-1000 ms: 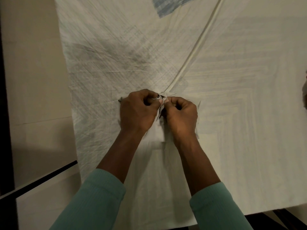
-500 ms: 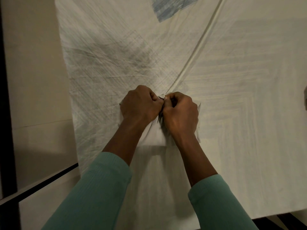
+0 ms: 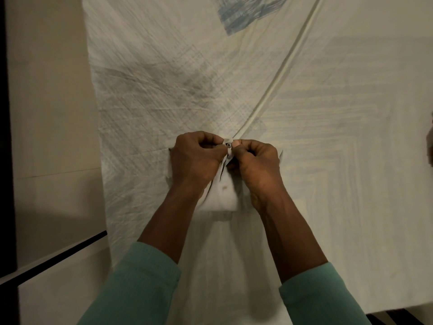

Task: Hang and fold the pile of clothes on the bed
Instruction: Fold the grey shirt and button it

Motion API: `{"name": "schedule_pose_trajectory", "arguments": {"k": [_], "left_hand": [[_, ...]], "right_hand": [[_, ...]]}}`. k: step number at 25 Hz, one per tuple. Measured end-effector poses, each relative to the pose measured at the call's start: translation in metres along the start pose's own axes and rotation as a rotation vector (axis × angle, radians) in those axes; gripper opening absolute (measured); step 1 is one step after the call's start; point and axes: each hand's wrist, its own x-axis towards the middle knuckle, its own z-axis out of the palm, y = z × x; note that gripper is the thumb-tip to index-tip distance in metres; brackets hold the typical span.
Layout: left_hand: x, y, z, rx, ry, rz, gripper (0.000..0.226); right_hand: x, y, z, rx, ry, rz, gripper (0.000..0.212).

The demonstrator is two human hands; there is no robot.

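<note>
A white shirt (image 3: 225, 198) lies on the pale bed sheet (image 3: 164, 90), collar end away from me, its body running down between my forearms. My left hand (image 3: 196, 165) and my right hand (image 3: 255, 165) meet at the collar opening. Each pinches one edge of the placket, with a small button (image 3: 228, 144) showing between the fingertips. A second button (image 3: 223, 187) sits lower on the placket. My hands hide most of the collar.
The bed's left edge (image 3: 98, 160) borders a beige floor (image 3: 46, 113). A dark strip (image 3: 58, 254) crosses the floor at lower left. A blue-grey patch (image 3: 246, 15) is printed on the sheet at the top. A dark object (image 3: 430, 146) shows at the right edge.
My hands had pressed tightly together at the collar half a second ago; now the fingertips have parted slightly and the top button shows between them.
</note>
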Motion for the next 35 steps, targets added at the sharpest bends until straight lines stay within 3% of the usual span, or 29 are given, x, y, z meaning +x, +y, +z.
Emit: {"name": "schedule_pose_trajectory", "arguments": {"k": [6,9,11,17,19,22,26,30,35], "left_hand": [[-0.009,-0.008,-0.001,0.576,0.033,0.487,0.010],[-0.007,-0.006,-0.001,0.743,0.044,0.579,0.010],[-0.009,-0.003,0.001,0.696,0.034,0.537,0.011],[0.003,-0.007,0.001,0.011,0.004,-0.020,0.013],[0.003,-0.010,0.005,-0.152,0.040,-0.123,0.018],[-0.001,-0.010,0.012,-0.199,0.163,-0.145,0.023],[-0.013,0.001,0.025,0.012,0.314,-0.030,0.019],[-0.011,0.001,0.022,0.080,0.278,0.007,0.018],[-0.006,-0.007,0.009,-0.047,0.159,-0.033,0.021]], "right_hand": [[-0.004,0.008,0.007,0.030,0.076,-0.017,0.014],[0.002,0.012,0.013,-0.054,0.128,-0.101,0.015],[0.003,0.014,0.014,-0.086,0.131,-0.118,0.015],[0.012,0.010,0.010,-0.156,0.059,-0.091,0.009],[0.015,0.008,0.011,-0.199,0.059,-0.097,0.010],[0.013,0.013,0.012,-0.162,0.064,-0.095,0.009],[0.011,0.019,0.009,-0.083,0.043,-0.077,0.012],[0.009,0.016,0.004,-0.039,-0.001,-0.087,0.019],[0.004,0.019,0.007,0.018,0.029,-0.075,0.014]]}}
